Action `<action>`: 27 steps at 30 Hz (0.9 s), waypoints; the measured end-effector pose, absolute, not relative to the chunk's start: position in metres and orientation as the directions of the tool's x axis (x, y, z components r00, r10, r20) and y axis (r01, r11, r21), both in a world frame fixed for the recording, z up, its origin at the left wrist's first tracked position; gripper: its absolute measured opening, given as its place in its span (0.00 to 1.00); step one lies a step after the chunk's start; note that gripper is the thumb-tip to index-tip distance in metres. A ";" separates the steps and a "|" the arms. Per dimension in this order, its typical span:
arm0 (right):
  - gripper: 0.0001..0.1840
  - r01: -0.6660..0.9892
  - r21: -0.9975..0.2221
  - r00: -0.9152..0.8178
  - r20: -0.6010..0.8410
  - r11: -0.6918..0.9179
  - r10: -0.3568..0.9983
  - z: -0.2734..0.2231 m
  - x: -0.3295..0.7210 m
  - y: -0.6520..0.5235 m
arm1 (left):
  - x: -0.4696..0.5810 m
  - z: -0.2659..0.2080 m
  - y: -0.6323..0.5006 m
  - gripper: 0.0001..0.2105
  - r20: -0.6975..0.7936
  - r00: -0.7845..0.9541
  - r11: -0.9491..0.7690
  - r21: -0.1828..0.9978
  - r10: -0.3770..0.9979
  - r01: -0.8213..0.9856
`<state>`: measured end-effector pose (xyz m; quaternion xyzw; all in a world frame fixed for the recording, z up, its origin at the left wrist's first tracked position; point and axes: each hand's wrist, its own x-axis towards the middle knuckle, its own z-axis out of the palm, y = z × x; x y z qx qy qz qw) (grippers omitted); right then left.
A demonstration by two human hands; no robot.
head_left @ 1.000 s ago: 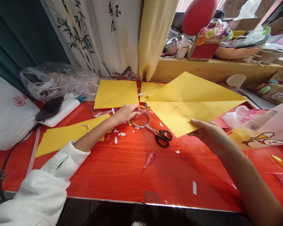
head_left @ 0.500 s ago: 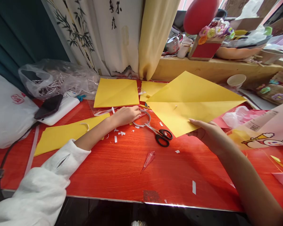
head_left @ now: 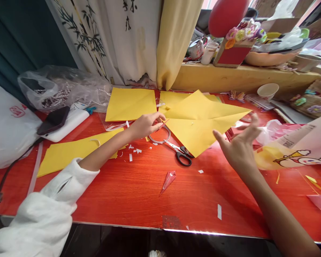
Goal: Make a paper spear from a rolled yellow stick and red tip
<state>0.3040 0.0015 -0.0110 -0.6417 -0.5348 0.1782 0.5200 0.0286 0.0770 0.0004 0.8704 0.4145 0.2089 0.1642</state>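
Note:
In the head view, my left hand pinches a thin reddish piece, too small to name, above a ring-shaped roll of tape. My right hand is spread, with nothing in it, just right of a large creased yellow sheet of paper. That sheet slants over the table, and its lower corner overlaps the black handles of the scissors. The scissors' blades point toward the tape roll. A small red cone-shaped piece lies nearer the front edge.
Yellow paper stacks lie at the back and left of the red table. White paper scraps are scattered about. A phone and plastic bag sit left. A printed bag stands right, a paper cup behind.
My right hand has let go of the yellow sheet and spread its fingers; the sheet has dropped lower. My left hand has lifted slightly off the tape roll with the reddish piece.

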 end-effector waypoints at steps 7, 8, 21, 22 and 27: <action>0.23 0.052 -0.984 -0.265 -0.177 -0.169 0.948 -0.010 0.270 -0.016 | 0.062 0.015 0.026 0.16 0.314 0.894 -0.893 -0.213 0.320 0.395; 0.21 0.035 -0.977 -0.332 -0.211 -0.212 0.919 -0.012 0.265 -0.018 | 0.065 0.015 0.023 0.16 0.302 0.913 -0.893 -0.272 0.273 0.357; 0.11 -0.146 -0.971 -0.180 -0.162 -0.189 0.970 -0.019 0.260 -0.018 | 0.058 0.018 0.044 0.13 0.181 0.591 -0.522 0.706 0.786 0.478; 0.11 -0.141 -0.973 -0.170 -0.157 -0.181 0.973 -0.020 0.260 -0.018 | 0.056 0.018 0.046 0.15 0.079 0.596 -0.437 0.756 0.799 0.487; 0.12 -0.106 -0.985 -0.147 -0.119 -0.135 0.982 -0.020 0.261 -0.019 | 0.053 0.016 0.050 0.14 -0.138 0.701 -0.274 0.854 0.700 0.441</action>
